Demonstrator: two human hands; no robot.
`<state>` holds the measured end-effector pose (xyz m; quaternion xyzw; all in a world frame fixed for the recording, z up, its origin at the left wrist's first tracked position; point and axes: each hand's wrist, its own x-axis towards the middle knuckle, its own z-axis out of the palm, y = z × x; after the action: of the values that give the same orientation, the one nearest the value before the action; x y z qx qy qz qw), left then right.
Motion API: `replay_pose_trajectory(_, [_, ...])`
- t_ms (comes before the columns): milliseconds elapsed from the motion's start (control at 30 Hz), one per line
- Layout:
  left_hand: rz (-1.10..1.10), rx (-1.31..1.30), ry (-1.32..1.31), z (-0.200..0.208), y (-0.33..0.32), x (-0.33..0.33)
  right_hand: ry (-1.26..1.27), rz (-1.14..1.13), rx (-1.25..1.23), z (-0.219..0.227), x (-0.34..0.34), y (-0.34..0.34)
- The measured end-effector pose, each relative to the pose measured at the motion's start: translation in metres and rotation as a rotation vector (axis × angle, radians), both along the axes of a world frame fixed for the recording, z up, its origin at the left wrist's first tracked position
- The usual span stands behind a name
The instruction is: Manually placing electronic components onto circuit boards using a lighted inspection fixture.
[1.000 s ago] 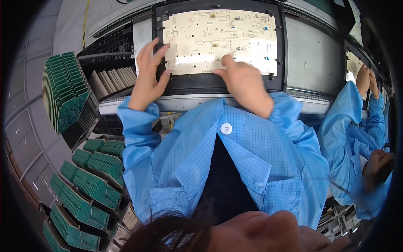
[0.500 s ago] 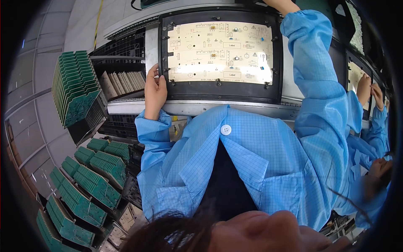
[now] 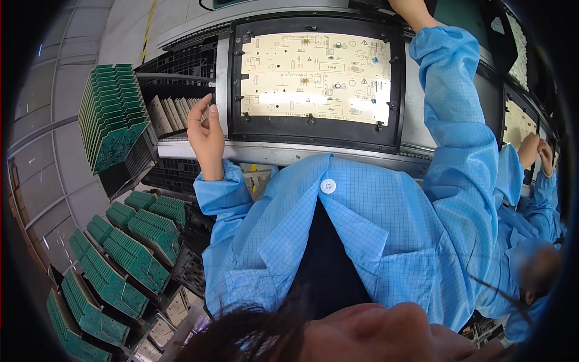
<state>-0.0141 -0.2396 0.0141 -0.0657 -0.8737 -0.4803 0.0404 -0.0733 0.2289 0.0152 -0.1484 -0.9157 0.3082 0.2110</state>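
Observation:
A pale circuit board panel (image 3: 316,72) with small blue, yellow and silver parts lies in a black frame (image 3: 271,130). Several small clamps ring its edges. Just left of the frame, my left hand (image 3: 206,134) is raised, empty, with thumb and fingers apart. Behind its fingertips stands a row of pale boards (image 3: 169,113). My right arm reaches up past the frame's right side. Only part of my right hand (image 3: 412,12) shows at the upper edge; its fingers are out of view, so what it touches is hidden.
The frame rests on a conveyor with a metal rail (image 3: 289,152). At left stands a stack of upright green circuit boards (image 3: 117,114), with more racks of green boards (image 3: 129,247) below. On the right, a co-worker's hands (image 3: 537,151) are at another framed board (image 3: 516,125).
My left hand has let go of the frame's left edge and moved left, its fingers now apart. My right hand has shifted slightly right and down at the upper edge.

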Motion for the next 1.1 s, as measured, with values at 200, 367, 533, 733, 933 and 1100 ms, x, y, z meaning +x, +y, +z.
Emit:
replay_pose_trajectory(200, [-0.007,0.011,0.009,-0.001,0.005,0.01,0.335,-0.048,0.076,0.01,0.016,-0.013])
replay_pose_trajectory(367, [0.049,0.026,-0.024,0.005,0.001,0.014,-0.108,0.281,-0.281,0.007,0.075,-0.067])
replay_pose_trajectory(533, [-0.262,-0.058,0.146,0.018,0.063,0.008,-0.323,0.306,-0.421,-0.011,0.114,-0.106])
replay_pose_trajectory(733, [-0.684,-0.202,0.189,0.021,0.136,-0.009,-0.239,0.268,-0.499,-0.008,0.126,-0.079])
replay_pose_trajectory(933, [-0.895,-0.348,0.268,-0.01,0.196,-0.026,-0.159,0.102,-0.878,-0.048,0.164,-0.018])
replay_pose_trajectory(1100, [-0.907,-0.412,0.311,-0.022,0.204,-0.026,-0.044,0.065,-1.253,-0.059,0.175,-0.027])
